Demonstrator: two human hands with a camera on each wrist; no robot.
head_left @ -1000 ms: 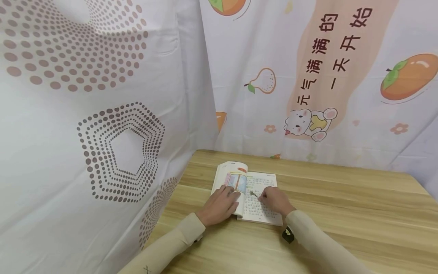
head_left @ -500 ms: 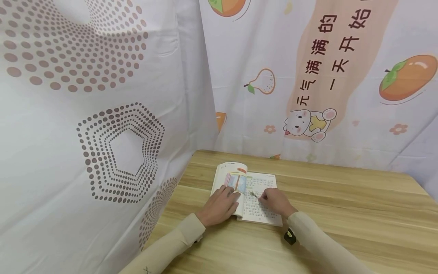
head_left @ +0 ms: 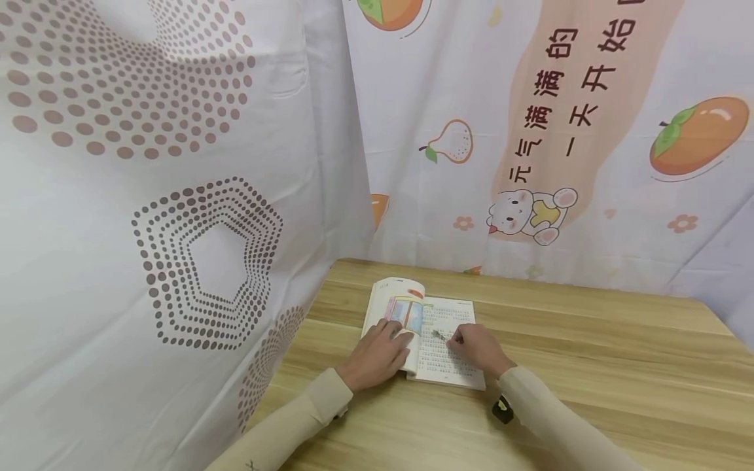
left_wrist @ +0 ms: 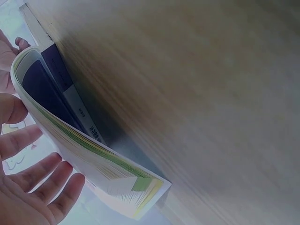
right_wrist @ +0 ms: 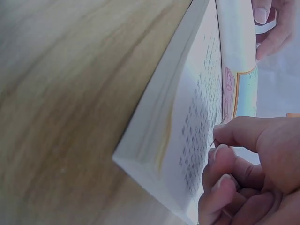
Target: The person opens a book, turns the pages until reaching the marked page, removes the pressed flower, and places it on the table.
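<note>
An open book (head_left: 450,314) lies on the wooden table, its left side curling up in a thick bend of pages. My left hand (head_left: 377,353) rests on the picture page (head_left: 406,307), its fingers spread and fairly straight; the left wrist view has them against the curved pages (left_wrist: 89,154). Over the printed right page, my right hand (head_left: 476,347) pinches a small thin item (head_left: 438,334) between thumb and forefinger. It has a thin stem and a greenish, leaf-like end; its exact kind cannot be made out. In the right wrist view, the other fingers of that hand (right_wrist: 253,173) are curled.
The wooden table (head_left: 589,347) stretches to the right of the book. A white dotted curtain (head_left: 224,261) hangs along the left side, and a fruit-print curtain (head_left: 442,216) closes off the back. A dark device (head_left: 502,410) is strapped under the right wrist.
My right hand and the pinched item have shifted very slightly to the right and toward me over the page. The left hand stays in place on the book.
</note>
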